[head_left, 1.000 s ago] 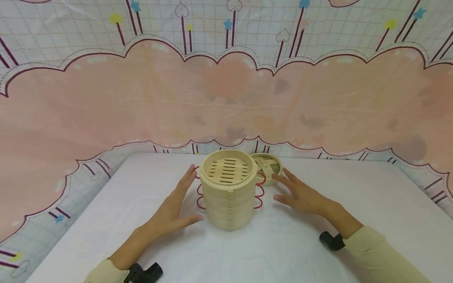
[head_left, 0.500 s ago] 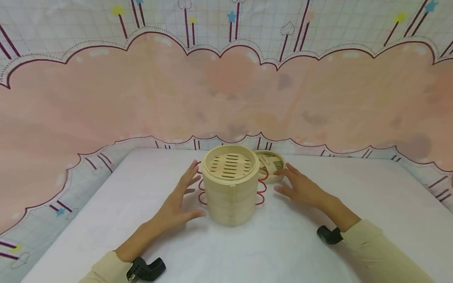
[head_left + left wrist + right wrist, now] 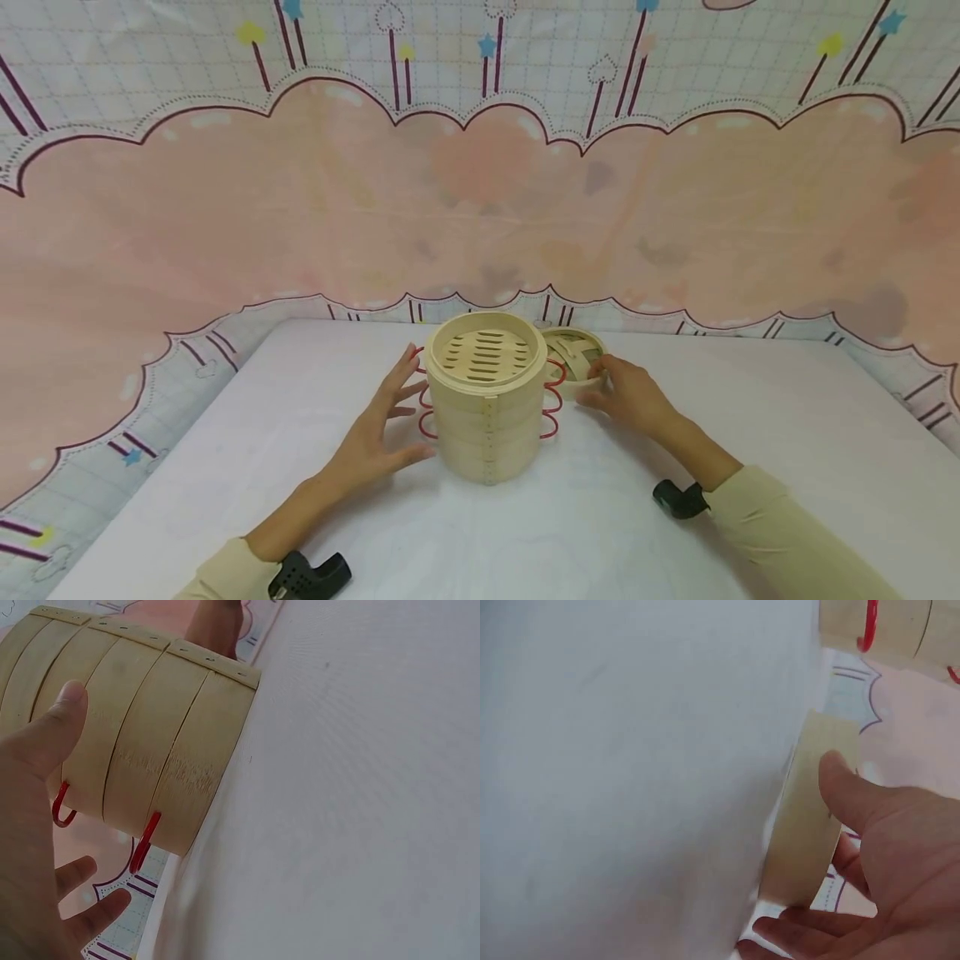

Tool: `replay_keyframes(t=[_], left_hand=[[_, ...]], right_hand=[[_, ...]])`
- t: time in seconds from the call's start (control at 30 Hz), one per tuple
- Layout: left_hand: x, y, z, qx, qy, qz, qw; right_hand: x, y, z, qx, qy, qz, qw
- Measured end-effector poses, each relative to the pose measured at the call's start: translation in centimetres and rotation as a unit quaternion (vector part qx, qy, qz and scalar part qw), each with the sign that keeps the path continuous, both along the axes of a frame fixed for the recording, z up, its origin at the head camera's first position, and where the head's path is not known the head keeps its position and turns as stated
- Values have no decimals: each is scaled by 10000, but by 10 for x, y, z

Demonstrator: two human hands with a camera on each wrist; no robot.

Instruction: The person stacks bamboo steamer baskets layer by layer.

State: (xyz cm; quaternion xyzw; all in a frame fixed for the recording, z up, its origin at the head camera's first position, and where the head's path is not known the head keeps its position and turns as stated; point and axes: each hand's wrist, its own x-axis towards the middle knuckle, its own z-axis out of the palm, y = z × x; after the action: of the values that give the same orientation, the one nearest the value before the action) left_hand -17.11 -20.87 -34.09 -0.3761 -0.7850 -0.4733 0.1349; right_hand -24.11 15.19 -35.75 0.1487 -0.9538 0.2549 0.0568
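Note:
A tall round bamboo steamer stack (image 3: 487,442) stands upright on the white table, with slatted openings in its top tier and red loops (image 3: 552,400) down both sides. Its lid (image 3: 573,354), with a woven strip top, lies behind it to the right and is partly hidden by it. My right hand (image 3: 633,396) holds the lid by its right edge; in the right wrist view the thumb (image 3: 840,780) presses the lid's side wall (image 3: 802,825). My left hand (image 3: 367,442) is spread beside the stack's left side, thumb (image 3: 64,724) in front, fingers near the loops.
White cloth covers the table (image 3: 225,467) around the steamer. A patterned curtain (image 3: 480,208) in peach and checked white hangs behind the table's back edge. Black wrist cameras (image 3: 309,575) are strapped below both hands, beside beige sleeves (image 3: 795,525).
My right hand has moved in to the lid, and its thumb and fingers have closed on the edge. The lid has shifted slightly right and nearer. My left hand stays beside the stack.

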Motion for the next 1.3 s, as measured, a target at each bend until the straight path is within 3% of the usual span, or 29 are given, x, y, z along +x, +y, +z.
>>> replay_keyframes(t=[0.2,0.4,0.77,1.0,1.3], left_hand=[[-1,5,-4,377,151,-152,9991],[-1,8,-7,484,302,-71,9983],[0,9,-6,465,142,295,9984],[0,10,-6,525,-72,216,9984],[-1,8,-9,490,-36,290,9984]], right_hand=[[0,-2,0,-341,134,-246,9990],[3,0,2,-594,235,-411,9971],[7,3,20,-1096,475,-439,9919],[8,8,26,-1520,356,-592,9860],[8,5,40,-1657,705,-454,9826]])
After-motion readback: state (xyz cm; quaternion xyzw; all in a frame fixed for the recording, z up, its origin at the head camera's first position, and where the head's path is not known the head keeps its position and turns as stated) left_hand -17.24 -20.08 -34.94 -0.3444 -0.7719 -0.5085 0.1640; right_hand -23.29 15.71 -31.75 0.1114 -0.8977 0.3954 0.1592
